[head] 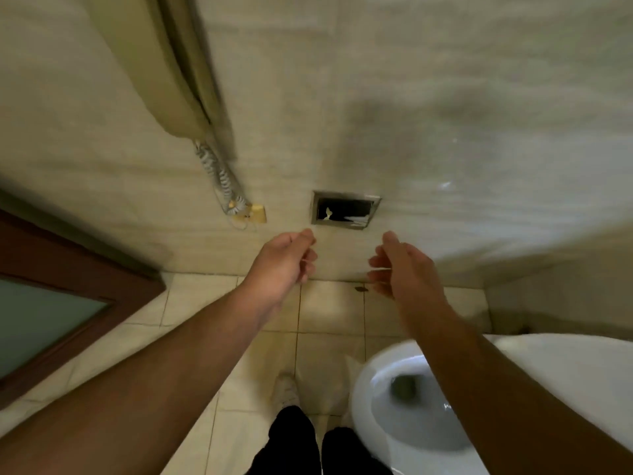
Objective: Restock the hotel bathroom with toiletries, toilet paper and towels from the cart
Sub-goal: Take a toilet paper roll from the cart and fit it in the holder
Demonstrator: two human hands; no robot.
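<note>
Recess (346,210): its mouth faces me just above both hands, with something pale and blurred inside.
Gap: I see plain wall between the left hand (284,258) and the right hand (400,269), a straight way up to the recess.
Left side: the jack (257,214) and the cord (222,180) hang near the recess, with the phone (171,80) above them.
Right side: open wall.
Toilet (411,399): it sits under my right forearm and blocks the low right.
Door (51,303): far left, well apart from my left arm.
Floor (329,323): open tiles between the door and the toilet.
</note>
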